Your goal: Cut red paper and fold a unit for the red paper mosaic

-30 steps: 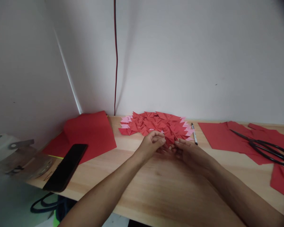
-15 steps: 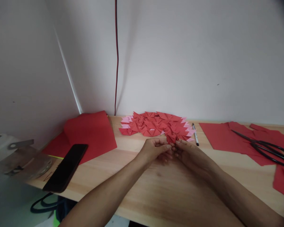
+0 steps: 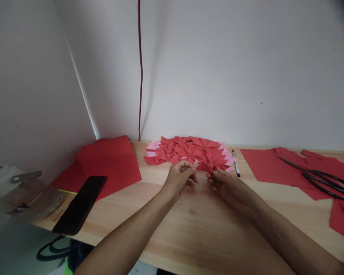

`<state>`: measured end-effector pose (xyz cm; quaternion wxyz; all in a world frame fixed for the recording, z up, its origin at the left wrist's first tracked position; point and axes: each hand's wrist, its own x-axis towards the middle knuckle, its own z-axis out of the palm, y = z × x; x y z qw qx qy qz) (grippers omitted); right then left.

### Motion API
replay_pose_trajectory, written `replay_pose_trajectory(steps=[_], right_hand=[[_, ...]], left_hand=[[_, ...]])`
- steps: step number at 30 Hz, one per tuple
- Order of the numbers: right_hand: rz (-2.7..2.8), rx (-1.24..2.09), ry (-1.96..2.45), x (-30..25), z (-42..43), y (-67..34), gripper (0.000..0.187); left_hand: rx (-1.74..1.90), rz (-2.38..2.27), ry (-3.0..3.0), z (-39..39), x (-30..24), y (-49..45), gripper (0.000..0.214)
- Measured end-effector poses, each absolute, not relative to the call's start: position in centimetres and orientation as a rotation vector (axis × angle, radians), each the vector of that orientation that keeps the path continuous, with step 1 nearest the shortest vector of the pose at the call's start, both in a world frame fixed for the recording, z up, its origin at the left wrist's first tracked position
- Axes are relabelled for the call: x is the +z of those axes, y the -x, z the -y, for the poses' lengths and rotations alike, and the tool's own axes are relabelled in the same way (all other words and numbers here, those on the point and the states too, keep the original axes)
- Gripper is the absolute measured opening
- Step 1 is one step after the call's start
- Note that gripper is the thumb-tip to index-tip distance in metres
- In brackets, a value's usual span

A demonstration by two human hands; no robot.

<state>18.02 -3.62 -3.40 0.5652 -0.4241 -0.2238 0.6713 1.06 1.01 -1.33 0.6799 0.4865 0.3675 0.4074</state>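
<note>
My right hand [image 3: 227,185] pinches the lower edge of a small folded red paper piece [image 3: 208,166] between thumb and fingertips. At that piece's left corner is my left hand [image 3: 182,175], its thumb and index finger closed together on the paper and its other fingers curled below. Just behind both hands lies a spread of overlapping folded paper pieces [image 3: 186,147], mostly red, with pink points along its left and right sides. The held piece partly covers the front of this spread.
A black-and-white pen [image 3: 236,163] lies right of the spread. Farther right, black scissors [image 3: 321,177] rest on red paper sheets [image 3: 263,164]. On the left are a large red sheet [image 3: 111,164], a phone [image 3: 80,204] and a clear container [image 3: 25,194]. A wall stands behind.
My left hand has moved left and slightly up, away from my right hand. The folded red piece shows more widely between them. My right hand has stayed almost in place.
</note>
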Motion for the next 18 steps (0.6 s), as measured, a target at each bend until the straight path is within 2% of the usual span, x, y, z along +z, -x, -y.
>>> replay_pose_trajectory(steps=[10,14,18], right_hand=[[0.510,1.592,1.014,-3.12,3.70,-17.88,0.028],[0.552,1.578,1.025,-3.18,3.79,-17.72,0.028],[0.642,1.551,1.052,-3.30,3.95,-17.31,0.028]], left_hand=[[1.126,-0.763,-1.067,-1.33,-1.23,-1.33,0.014],[1.066,-0.699,-1.028,-1.04,-1.40,-1.71,0.025],[0.959,-0.713,-1.154,-1.04,-1.93,-1.87,0.046]])
